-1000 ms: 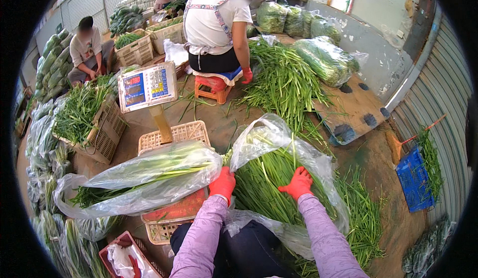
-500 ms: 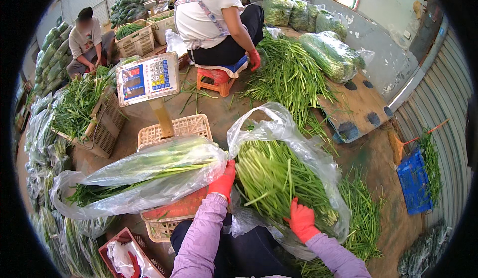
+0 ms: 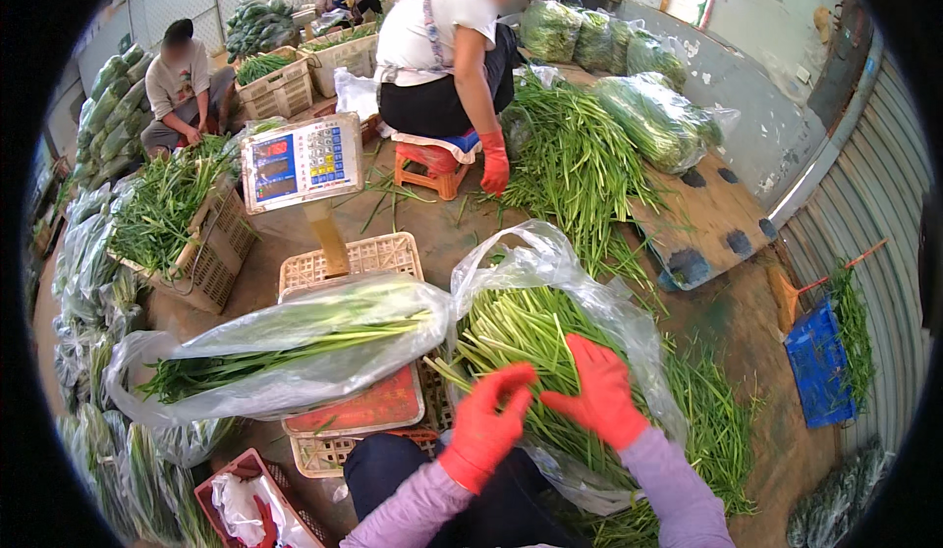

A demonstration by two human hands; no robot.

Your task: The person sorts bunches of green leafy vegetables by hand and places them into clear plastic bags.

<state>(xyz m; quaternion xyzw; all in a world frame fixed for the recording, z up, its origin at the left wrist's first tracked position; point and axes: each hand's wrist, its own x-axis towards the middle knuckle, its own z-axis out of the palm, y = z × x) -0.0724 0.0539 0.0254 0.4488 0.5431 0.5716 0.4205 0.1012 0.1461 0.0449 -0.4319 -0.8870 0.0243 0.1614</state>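
My left hand (image 3: pixel 491 425), in a red glove, hovers over the near edge of a bunch of long, chive-like green stalks (image 3: pixel 511 322); its fingers are curved and apart from the thumb. My right hand (image 3: pixel 601 396), gloved alike, lies over the same bunch with thumb and fingers spread. Neither hand visibly grips anything. The bunch fills an open clear plastic bag (image 3: pixel 643 347) in front of me. To the left, another clear bag (image 3: pixel 285 391) of green stalks lies across a platform scale with a red plate (image 3: pixel 359 412). The scale's display (image 3: pixel 302 162) stands behind that bag.
A co-worker (image 3: pixel 432 47) sits on an orange stool (image 3: pixel 429 173) beside a heap of stalks (image 3: pixel 580 155). Two more people sit at the far left. Crates of greens (image 3: pixel 201 253) and bagged greens line the left. A blue basket (image 3: pixel 820 361) stands right, a red crate (image 3: pixel 260 499) near left.
My left hand has left the edge between the two bags and moved right over the stalks. My right hand has risen and spread its fingers. The co-worker leans and reaches lower.
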